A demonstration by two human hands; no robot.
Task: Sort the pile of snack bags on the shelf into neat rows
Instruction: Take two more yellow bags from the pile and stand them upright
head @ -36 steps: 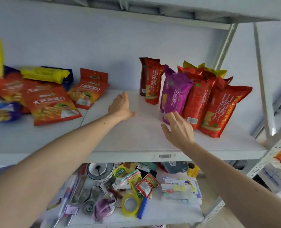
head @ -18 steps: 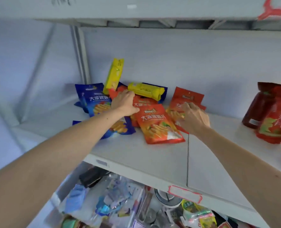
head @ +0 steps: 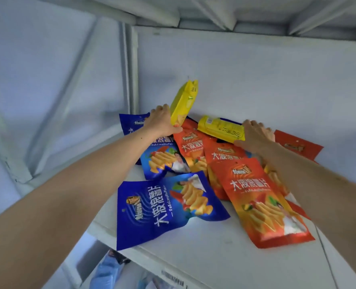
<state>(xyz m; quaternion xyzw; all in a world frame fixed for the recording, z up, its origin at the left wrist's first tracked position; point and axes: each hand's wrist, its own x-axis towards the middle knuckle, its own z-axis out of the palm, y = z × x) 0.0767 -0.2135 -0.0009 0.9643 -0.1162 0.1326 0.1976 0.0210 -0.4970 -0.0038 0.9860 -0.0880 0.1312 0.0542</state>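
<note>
A loose pile of snack bags lies on the white shelf (head: 204,253). My left hand (head: 162,122) grips the lower end of an upright yellow bag (head: 183,103) at the back of the pile. My right hand (head: 254,136) closes on the end of a second yellow bag (head: 218,128) lying flat on top. A blue bag (head: 164,207) lies nearest at the front left, another blue bag (head: 162,161) behind it. An orange bag (head: 262,203) lies at the front right over several other orange bags (head: 193,147). My forearms hide part of the pile.
The back wall and a grey upright post (head: 129,69) close the shelf's rear left corner. The shelf above (head: 235,13) hangs low over the pile. A red bag (head: 295,144) pokes out behind my right hand. Items on the lower shelf (head: 110,270) show blurred.
My view has swung left from the standing red and purple bags to the pile and drawn closer. Both hands moved onto the pile's back and took hold of the two yellow bags.
</note>
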